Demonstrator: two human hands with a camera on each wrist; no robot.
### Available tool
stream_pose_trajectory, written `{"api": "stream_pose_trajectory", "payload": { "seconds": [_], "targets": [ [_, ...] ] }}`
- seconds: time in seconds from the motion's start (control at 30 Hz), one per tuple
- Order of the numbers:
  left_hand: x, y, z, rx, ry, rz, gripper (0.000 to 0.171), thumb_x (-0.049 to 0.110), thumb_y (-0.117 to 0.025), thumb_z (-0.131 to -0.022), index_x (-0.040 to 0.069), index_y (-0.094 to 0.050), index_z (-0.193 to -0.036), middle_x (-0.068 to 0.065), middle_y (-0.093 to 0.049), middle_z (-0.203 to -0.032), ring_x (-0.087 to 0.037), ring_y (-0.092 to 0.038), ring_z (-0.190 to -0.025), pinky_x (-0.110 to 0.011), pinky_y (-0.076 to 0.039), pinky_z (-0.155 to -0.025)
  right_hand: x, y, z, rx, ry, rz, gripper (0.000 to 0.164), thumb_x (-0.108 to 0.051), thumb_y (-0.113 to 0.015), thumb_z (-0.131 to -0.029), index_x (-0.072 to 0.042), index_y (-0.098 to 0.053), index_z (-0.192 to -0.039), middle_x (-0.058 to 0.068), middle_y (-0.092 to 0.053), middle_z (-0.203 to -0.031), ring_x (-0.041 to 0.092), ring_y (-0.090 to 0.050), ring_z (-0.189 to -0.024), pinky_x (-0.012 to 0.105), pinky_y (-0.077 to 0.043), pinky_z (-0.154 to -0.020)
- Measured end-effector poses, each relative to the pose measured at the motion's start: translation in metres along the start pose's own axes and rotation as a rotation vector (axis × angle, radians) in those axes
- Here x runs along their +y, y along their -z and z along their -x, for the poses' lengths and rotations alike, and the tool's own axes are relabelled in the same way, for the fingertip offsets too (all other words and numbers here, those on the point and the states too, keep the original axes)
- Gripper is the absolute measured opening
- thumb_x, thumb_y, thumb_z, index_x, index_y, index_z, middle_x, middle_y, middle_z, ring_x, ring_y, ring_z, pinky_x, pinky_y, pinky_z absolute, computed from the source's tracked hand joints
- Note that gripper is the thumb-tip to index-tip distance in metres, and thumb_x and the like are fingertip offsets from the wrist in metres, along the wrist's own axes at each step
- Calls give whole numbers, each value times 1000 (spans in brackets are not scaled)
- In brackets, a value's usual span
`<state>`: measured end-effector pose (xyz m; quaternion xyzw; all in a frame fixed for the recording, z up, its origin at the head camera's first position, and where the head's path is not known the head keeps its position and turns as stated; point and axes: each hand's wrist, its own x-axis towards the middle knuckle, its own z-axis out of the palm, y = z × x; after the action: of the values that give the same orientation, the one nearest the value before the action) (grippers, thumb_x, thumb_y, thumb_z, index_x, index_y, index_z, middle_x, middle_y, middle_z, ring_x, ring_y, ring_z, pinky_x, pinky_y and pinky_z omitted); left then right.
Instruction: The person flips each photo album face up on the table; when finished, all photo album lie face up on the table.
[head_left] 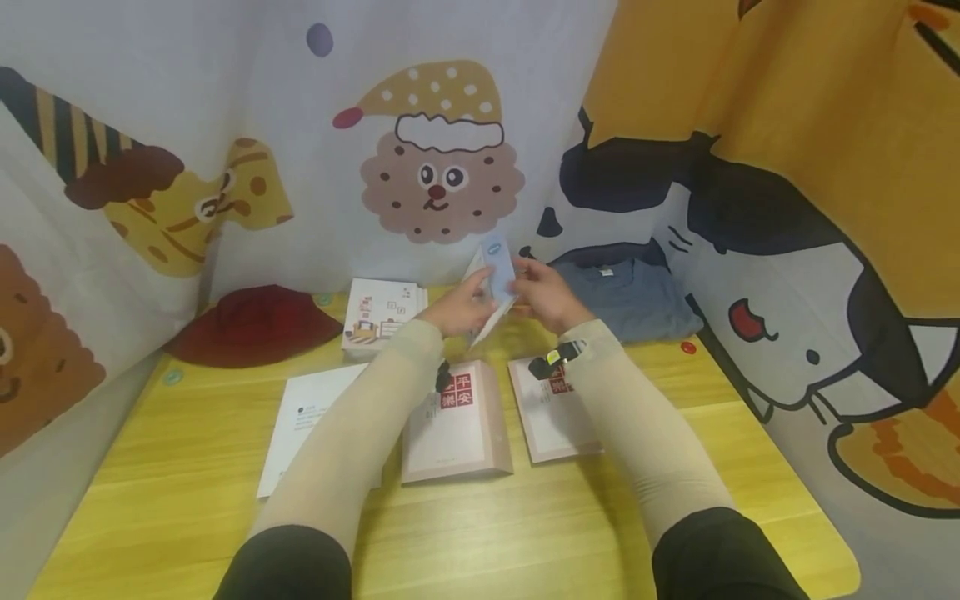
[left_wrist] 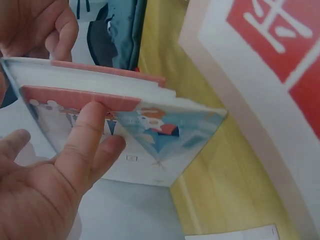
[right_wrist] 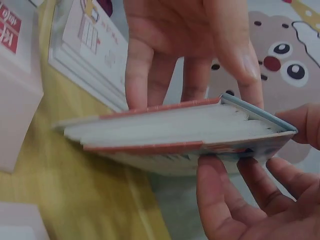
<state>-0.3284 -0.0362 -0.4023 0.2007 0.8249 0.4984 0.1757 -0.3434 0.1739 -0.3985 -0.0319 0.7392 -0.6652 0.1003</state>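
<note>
Both hands hold up a book over the back of the table in the head view. The book (head_left: 501, 265) has a pale blue spine, and its illustrated cover (left_wrist: 165, 140) carries a reddish band. My left hand (head_left: 459, 310) grips it from the left, fingers against one cover. From the other side my right hand (head_left: 551, 293) grips it near the spine, with fingertips under the cover in the right wrist view. The white page edges (right_wrist: 160, 127) show between the covers. Below the hands lie two pinkish books with red character squares, one at centre (head_left: 457, 450), one at right (head_left: 558, 429).
A stack of white illustrated books (head_left: 378, 308) stands at the back left, beside a dark red hat (head_left: 251, 327). A folded blue-grey garment (head_left: 633, 300) lies at the back right. One white book (head_left: 300, 433) lies partly under the left forearm. A printed curtain (head_left: 270, 100) hangs behind the table.
</note>
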Motion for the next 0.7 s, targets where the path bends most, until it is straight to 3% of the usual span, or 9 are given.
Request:
{"api": "stream_pose_trajectory", "payload": {
  "seconds": [0.1,0.37,0.57,0.7],
  "targets": [
    [3,0,1,9,3,37,77,36,-55,-110,40,-8,-170,-19,-27,-172,-39,-54,-142,-58,-42,-120,-5,-3,3,-2,8,25,60,-15,-62,-104,-21,-43,-162,16,-59,-143,34,-69,-113,56,-56,-105],
    [7,1,-3,21,9,278,74,30,-50,-112,40,-4,-170,-26,-18,-173,-42,-48,-147,-48,-50,-115,-8,-10,5,-88,9,-18,44,-22,-57,-109,-18,-57,-152,8,-55,-153,36,-63,-130,54,-54,-109],
    [5,3,-2,70,56,336,72,33,-48,-113,45,-4,-169,-23,-10,-176,-45,-53,-141,-51,-51,-114,1,-7,2,-165,-41,38,44,-17,-56,-109,-18,-57,-153,10,-58,-153,33,-60,-132,57,-52,-110],
    [1,4,-2,89,79,356,72,32,-49,-112,48,-7,-168,-20,-5,-177,-47,-51,-142,-56,-51,-113,7,-5,0,-197,-58,108,49,-17,-62,-106,-20,-55,-154,11,-58,-152,34,-58,-133,59,-51,-111]
  ]
}}
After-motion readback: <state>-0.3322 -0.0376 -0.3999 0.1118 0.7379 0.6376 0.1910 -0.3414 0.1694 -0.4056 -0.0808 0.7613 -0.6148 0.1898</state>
